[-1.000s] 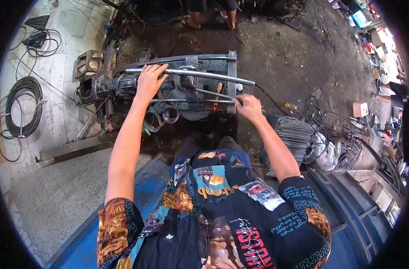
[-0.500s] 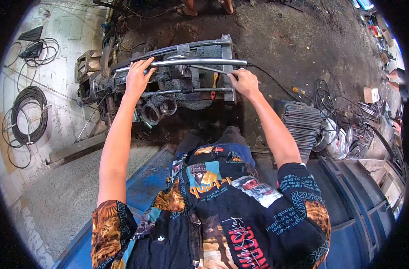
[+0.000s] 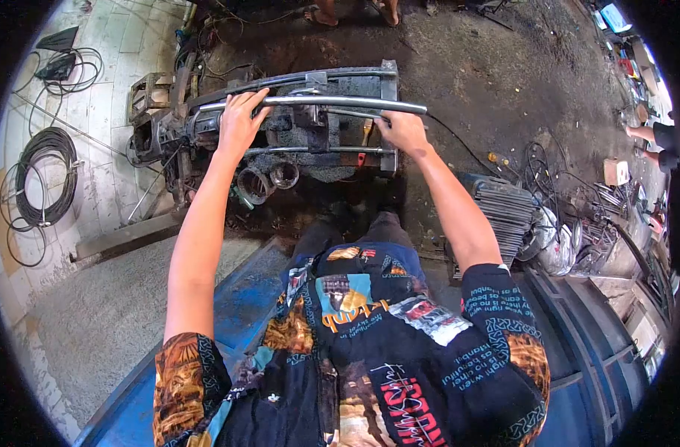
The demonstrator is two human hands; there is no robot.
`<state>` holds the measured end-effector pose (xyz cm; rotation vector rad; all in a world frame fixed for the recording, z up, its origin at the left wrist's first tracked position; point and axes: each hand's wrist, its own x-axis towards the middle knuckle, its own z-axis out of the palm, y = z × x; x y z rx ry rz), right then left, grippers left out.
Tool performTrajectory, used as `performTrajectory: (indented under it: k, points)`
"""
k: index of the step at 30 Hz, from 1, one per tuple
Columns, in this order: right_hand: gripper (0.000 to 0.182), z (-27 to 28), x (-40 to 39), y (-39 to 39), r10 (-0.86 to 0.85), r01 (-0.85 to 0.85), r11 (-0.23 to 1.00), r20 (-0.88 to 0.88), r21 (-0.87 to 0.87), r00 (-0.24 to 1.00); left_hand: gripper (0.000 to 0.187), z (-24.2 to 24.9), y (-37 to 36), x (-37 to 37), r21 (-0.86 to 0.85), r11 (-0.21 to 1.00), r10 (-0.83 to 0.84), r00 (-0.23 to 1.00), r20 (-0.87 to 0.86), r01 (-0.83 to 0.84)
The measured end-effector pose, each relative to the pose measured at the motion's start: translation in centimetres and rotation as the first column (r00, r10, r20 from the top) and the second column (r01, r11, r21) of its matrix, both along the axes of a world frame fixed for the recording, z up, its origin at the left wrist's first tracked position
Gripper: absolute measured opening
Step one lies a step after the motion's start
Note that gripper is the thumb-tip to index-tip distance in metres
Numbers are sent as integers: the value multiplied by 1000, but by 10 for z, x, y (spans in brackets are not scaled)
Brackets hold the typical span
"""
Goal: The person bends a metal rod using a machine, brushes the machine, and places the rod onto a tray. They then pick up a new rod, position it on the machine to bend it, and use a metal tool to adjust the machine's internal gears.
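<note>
A shiny steel tube (image 3: pixel 332 101) lies across the top of a dark, greasy metal-working machine (image 3: pixel 310 145). My left hand (image 3: pixel 239 123) grips the tube near its left end. My right hand (image 3: pixel 403 130) holds the tube's right part, close to the machine's grey upright bar (image 3: pixel 388 112). A thinner rod (image 3: pixel 318 150) runs parallel below the tube. Two short pipe sockets (image 3: pixel 269 180) stick out under the machine.
Coiled black cables (image 3: pixel 38 179) lie on the tiled floor at left. A stack of metal strips (image 3: pixel 504 208) and wire parts (image 3: pixel 563 238) sit at right. Another person's feet (image 3: pixel 351 11) stand beyond the machine. A blue bench (image 3: pixel 236 305) is below me.
My right hand left the lower rod and took hold of the tube's right part. The tube swung from slanted to nearly level. The left hand kept its grip.
</note>
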<state>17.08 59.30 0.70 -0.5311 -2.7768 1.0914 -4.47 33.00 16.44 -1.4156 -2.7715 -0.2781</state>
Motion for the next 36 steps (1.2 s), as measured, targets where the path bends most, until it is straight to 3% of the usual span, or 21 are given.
performTrajectory:
  k: [6,10,13,15,24,28,30,36]
  points:
    - [32,-11,-62,-37,91,-92,995,7,51,996,42,0,-8,-7,36,999,-29,1000,-6,30]
    - [35,-14,-84,-51,154,-160,984,73,79,985,36,3,-30,-16,120,992,20,993,114,-34]
    - [37,-12,-94,-58,157,-162,985,93,56,983,35,1,-53,-25,124,990,75,997,-13,-73]
    - [40,-17,-97,-58,140,-140,990,156,-8,978,35,0,-64,-31,149,986,74,997,-9,-72]
    - [44,-18,-106,-64,123,-130,991,221,17,967,37,-2,-73,-41,229,973,30,1000,8,-31]
    - [47,-18,-104,-66,103,-109,994,185,21,977,38,-2,-75,-40,212,977,16,1000,-21,-11]
    - [39,-16,-104,-69,71,-77,994,71,81,995,37,-3,-75,-39,218,976,19,999,-34,-11]
    - [42,-13,-105,-69,76,-86,994,142,64,987,36,-4,-75,-39,229,973,26,999,-30,-18]
